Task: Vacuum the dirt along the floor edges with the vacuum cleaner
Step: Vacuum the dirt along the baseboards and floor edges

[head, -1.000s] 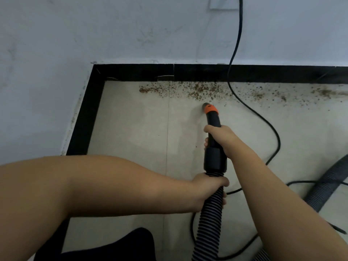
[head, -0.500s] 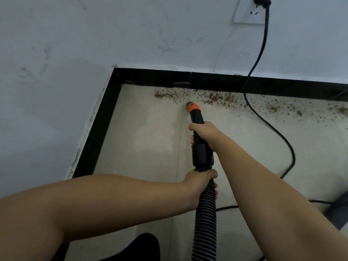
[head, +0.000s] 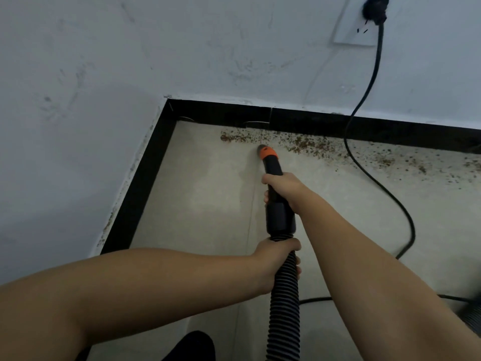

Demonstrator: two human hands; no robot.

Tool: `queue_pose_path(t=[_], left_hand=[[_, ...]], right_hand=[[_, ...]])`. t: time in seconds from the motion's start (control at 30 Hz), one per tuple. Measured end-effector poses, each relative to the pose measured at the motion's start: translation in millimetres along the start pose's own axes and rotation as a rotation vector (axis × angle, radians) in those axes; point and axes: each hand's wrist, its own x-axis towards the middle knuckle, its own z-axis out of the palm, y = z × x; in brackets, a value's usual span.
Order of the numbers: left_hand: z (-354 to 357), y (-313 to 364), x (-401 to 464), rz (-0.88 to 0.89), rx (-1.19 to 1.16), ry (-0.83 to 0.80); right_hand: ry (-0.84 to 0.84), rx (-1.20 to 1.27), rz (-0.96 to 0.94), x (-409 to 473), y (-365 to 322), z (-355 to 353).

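A pale floor (head: 197,204) is edged by a black skirting (head: 221,114) below white walls. Dirt (head: 307,145) is strewn along the skirting. The nozzle (head: 266,151) is set beside it, gripped by the right hand (head: 283,188); the hose (head: 285,295) is gripped by the left hand (head: 276,259). A cord (head: 374,178) is plugged into a socket (head: 359,24).

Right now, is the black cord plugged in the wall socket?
Plugged in: the plug sits in the wall socket, and the cord hangs down.
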Motion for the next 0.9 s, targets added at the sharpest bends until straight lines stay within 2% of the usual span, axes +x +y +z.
queue_pose_path(t=[0.2, 0.37, 0.9], left_hand=[[41.8, -8.6, 7.9, -0.043, 0.122, -0.072], [54.5, -4.2, 14.6, -0.037, 0.134, -0.109], [3.2, 13.0, 11.4, 0.031, -0.067, -0.001]], right_hand=[[0.099, 0.078, 0.045, -10.7, 14.9, -60.6], [0.157, 0.123, 0.05, -7.8, 15.1, -81.2], [-0.018, -0.06, -0.025, 18.7, -11.7, 1.5]])
